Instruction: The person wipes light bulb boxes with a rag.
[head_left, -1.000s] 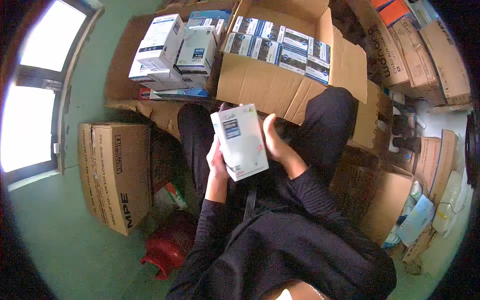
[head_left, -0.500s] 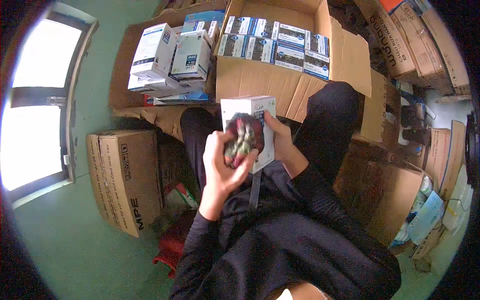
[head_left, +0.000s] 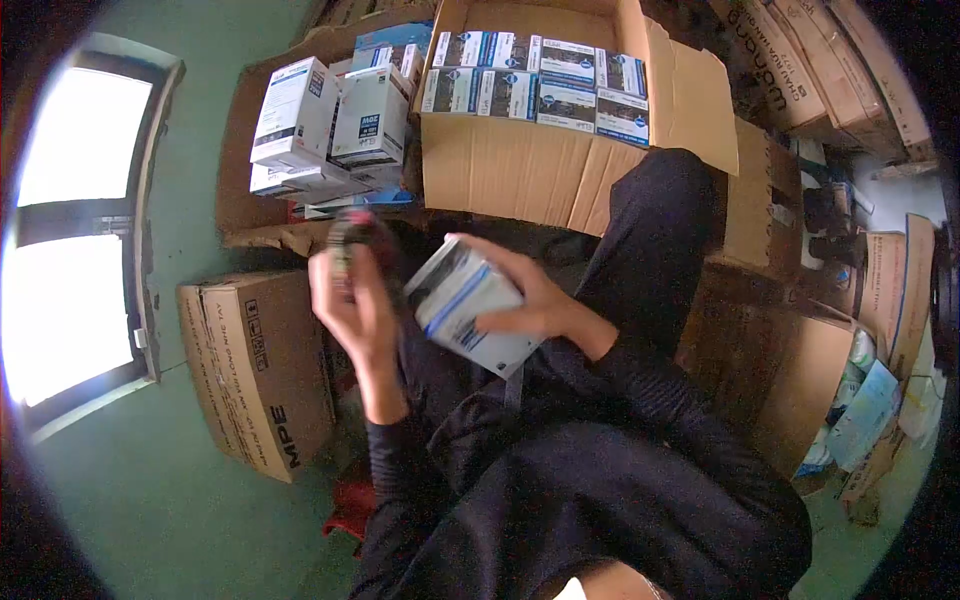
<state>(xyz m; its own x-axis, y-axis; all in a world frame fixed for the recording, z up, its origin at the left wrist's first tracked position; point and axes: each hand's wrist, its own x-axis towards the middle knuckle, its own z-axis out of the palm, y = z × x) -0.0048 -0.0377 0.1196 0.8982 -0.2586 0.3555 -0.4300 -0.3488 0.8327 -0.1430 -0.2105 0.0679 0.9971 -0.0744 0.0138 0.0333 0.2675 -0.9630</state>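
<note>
My left hand (head_left: 352, 305) is closed around a dark patterned cloth (head_left: 352, 240), blurred by motion, just below the open carton of loose white boxes. In my right hand (head_left: 540, 300) is a white and blue box (head_left: 475, 305), tilted above my lap, with the thumb across its printed face. The cloth and the held box are apart. Beyond my hands, a large cardboard carton (head_left: 520, 175) stands open with rows of similar small boxes (head_left: 568, 105) inside. Left of it, several white boxes (head_left: 368, 125) lie piled in another carton (head_left: 235, 190).
A closed carton (head_left: 265, 370) stands on the left near the green wall (head_left: 150, 470) and window (head_left: 80, 180). To the right are an open brown carton (head_left: 790, 385), a light blue packet (head_left: 865, 415) and stacked cartons (head_left: 800, 70). Red material (head_left: 350, 510) lies low at left.
My left hand has moved left with the cloth, away from the white box. My right hand has tilted and turned the box, bringing a blue-striped face into view.
</note>
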